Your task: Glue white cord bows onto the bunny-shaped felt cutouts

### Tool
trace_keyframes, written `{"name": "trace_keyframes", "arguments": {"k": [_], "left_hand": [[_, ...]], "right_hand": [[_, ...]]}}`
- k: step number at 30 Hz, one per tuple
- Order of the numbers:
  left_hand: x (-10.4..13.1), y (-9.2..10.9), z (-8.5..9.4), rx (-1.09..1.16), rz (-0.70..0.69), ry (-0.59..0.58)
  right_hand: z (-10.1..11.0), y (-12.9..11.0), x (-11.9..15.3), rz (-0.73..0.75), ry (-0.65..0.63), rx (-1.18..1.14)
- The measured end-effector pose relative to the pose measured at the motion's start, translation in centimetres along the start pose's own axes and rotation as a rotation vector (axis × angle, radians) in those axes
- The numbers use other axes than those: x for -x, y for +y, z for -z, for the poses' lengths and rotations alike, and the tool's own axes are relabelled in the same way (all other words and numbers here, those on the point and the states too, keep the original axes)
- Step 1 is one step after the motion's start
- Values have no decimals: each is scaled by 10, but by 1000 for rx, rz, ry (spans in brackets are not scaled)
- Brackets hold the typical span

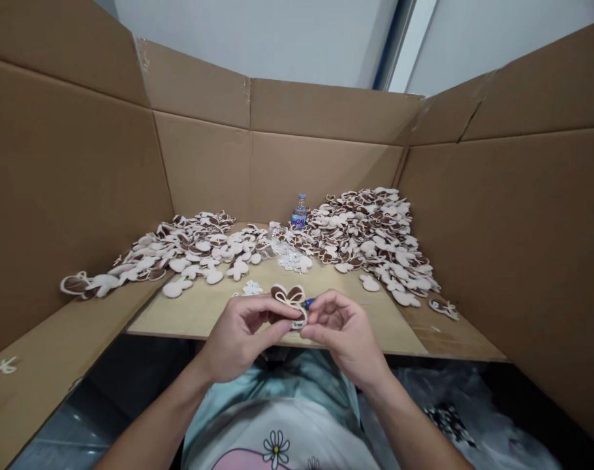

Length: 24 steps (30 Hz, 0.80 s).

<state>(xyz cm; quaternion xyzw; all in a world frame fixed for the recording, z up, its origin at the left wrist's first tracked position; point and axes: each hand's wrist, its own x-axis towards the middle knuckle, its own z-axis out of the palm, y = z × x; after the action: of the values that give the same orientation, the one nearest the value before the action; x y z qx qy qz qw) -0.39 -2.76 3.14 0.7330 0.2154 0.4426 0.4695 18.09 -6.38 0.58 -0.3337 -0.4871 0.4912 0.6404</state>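
Note:
Just above the near edge of the board, a brown and white bunny-shaped felt patch (281, 293) with a cream string bow is held in front of me. My left hand (243, 334) pinches it from the left, thumb below and fingers across its face. A small white label (297, 324) with dark print shows at the patch's lower right. Thumb and fingertips of my right hand (343, 333) close on the patch's right edge beside that label. Partly hidden behind the right fingertips is a blue object (309, 303), whose kind I cannot make out.
Similar patches lie in a large heap (365, 228) at the right and a lower heap (203, 245) at the left. A water bottle (299, 212) stands between them, behind small white pieces (291, 258). Cardboard walls (326, 156) surround the board (179, 313).

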Motion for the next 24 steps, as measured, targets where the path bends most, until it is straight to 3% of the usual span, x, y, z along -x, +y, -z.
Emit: {"name": "trace_keyframes", "arguments": {"k": [3,8,20,24], "left_hand": [[-5,-2,3,13,57,-17],[-11,-8,1,60,122,53],[-14,-16,2,36,188,69],[-15,-20,3,-18,237,30]], "right_hand": [[10,-5,-4,10,-20,20],[22,-10,-8,60,-29,141],[34,-14,-17,96,237,290],[38,-7,-21,114,128,400]]}}
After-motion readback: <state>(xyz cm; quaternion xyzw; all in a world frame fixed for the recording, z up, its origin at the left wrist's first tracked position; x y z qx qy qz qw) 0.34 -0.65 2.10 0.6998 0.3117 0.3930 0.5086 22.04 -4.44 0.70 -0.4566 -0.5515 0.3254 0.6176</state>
